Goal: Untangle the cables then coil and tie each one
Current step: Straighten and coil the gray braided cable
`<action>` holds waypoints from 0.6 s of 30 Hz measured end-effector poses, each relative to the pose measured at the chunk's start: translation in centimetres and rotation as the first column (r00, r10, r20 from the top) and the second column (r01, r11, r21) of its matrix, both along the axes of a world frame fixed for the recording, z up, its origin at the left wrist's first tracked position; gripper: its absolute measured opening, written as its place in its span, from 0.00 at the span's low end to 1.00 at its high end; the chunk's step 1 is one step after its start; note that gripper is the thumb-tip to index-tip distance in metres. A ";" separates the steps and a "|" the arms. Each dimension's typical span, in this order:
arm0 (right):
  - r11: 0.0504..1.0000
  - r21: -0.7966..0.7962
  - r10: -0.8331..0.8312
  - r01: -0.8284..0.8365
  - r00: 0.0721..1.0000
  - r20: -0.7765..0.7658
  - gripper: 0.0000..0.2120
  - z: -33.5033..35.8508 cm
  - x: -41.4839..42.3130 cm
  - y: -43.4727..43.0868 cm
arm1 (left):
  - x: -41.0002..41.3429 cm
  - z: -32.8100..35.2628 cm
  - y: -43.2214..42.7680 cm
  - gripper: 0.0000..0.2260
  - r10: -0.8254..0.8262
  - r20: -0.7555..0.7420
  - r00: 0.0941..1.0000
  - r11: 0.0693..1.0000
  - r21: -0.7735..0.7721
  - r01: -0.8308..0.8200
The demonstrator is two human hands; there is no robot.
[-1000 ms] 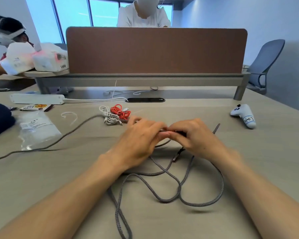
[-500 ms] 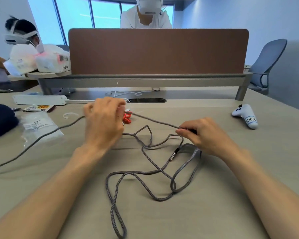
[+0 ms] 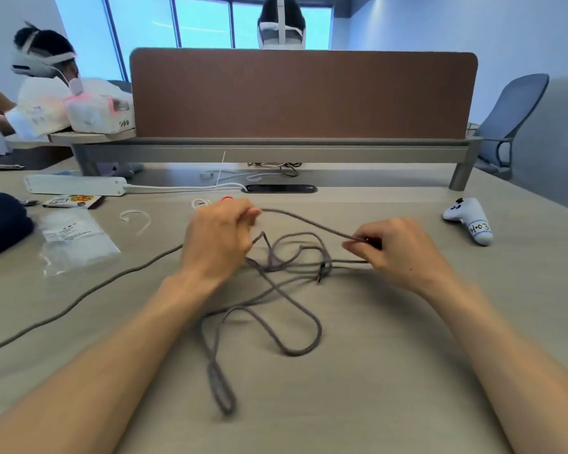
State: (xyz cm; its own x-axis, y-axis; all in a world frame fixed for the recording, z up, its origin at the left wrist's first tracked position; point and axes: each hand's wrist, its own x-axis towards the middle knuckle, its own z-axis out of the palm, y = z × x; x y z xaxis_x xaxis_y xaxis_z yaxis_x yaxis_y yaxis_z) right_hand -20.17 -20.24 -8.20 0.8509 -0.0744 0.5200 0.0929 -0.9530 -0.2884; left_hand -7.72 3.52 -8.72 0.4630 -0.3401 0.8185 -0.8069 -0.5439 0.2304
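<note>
Tabletop [image 3: 391,381] fills most of our view, pale and wood-grained, its right edge slanting away just beyond a white controller [image 3: 469,221], with a wide bare stretch between our forearms and the near side of the frame. Across the far side a brown partition [image 3: 302,93] stands on a grey shelf rail and closes off that edge, and a blue-grey chair [image 3: 512,116] sits past the right corner against the wall. We hold the grey braided cable [image 3: 304,350] in mid-table: most of it lies in loose, crossing loops between and below our hands, one narrow doubled loop reaches toward us, and a long run trails off to the left until it leaves the frame. Our left hand [image 3: 217,244] has its fingers curled round the cable, and our right hand [image 3: 397,253] pinches it beside a dark plug end, so that a short span hangs lifted off the table between them. A white power strip [image 3: 76,185] lies along the far left, well apart from the loops, with a clear plastic bag [image 3: 76,240] nearer us on that side. A small white tie [image 3: 135,217] rests between the bag and our left hand. Behind that hand's knuckles peek a red cable [image 3: 226,198] and a white cable [image 3: 200,202], mostly hidden.
</note>
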 end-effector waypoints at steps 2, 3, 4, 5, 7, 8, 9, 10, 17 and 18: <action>0.998 0.066 0.007 -0.008 1.000 0.012 0.09 0.3 -0.2 -0.2 | 1.0 0.1 1.1 0.13 0.093 -0.024 0.995 0.993 -0.071 -0.095; 0.995 0.103 0.005 -0.009 0.999 0.035 0.10 0.4 -0.2 -0.4 | 1.3 0.1 1.5 0.12 0.126 -0.028 0.992 0.988 -0.085 -0.128; 0.990 0.138 -0.004 -0.004 0.998 0.060 0.10 0.4 -0.3 -0.5 | 1.5 0.1 1.8 0.12 0.150 -0.033 0.988 0.984 -0.090 -0.152; 0.985 0.170 -0.019 0.005 0.997 0.081 0.12 0.4 -0.2 -0.6 | 1.6 0.2 2.1 0.12 0.169 -0.040 0.985 0.980 -0.103 -0.172; 0.976 0.217 -0.059 0.032 0.991 0.122 0.14 0.5 -0.4 -0.9 | 2.0 0.6 2.8 0.12 0.229 -0.078 0.970 0.960 -0.146 -0.238; 0.970 0.238 -0.077 0.042 0.987 0.141 0.15 0.6 -0.6 -1.1 | 2.3 0.7 3.3 0.12 0.270 -0.111 0.956 0.945 -0.162 -0.285; 0.966 0.255 -0.087 0.045 0.984 0.153 0.16 0.7 -0.7 -1.2 | 2.5 0.7 3.7 0.12 0.308 -0.149 0.940 0.930 -0.160 -0.330; 0.964 0.262 -0.086 0.043 0.984 0.154 0.17 0.7 -0.8 -1.3 | 2.8 0.6 4.0 0.12 0.341 -0.186 0.921 0.922 -0.125 -0.367; 0.991 0.133 0.035 -0.032 0.999 -0.014 0.18 0.1 0.2 1.1 | -0.2 -0.4 0.9 0.23 0.112 -0.135 0.984 0.992 0.079 -0.102; 0.994 0.102 0.051 -0.048 0.998 -0.025 0.19 0.0 0.3 1.5 | -1.4 -0.2 0.0 0.22 0.001 -0.110 0.994 0.996 0.084 0.008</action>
State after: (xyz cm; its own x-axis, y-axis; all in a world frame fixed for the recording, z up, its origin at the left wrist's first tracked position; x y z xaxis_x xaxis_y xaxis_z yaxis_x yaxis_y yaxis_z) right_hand -19.88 -18.73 -8.20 0.8689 -0.0825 0.4881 0.1301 -0.9133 -0.3859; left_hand -9.15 3.52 -8.94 0.5474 -0.4071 0.7312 -0.7810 -0.5623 0.2717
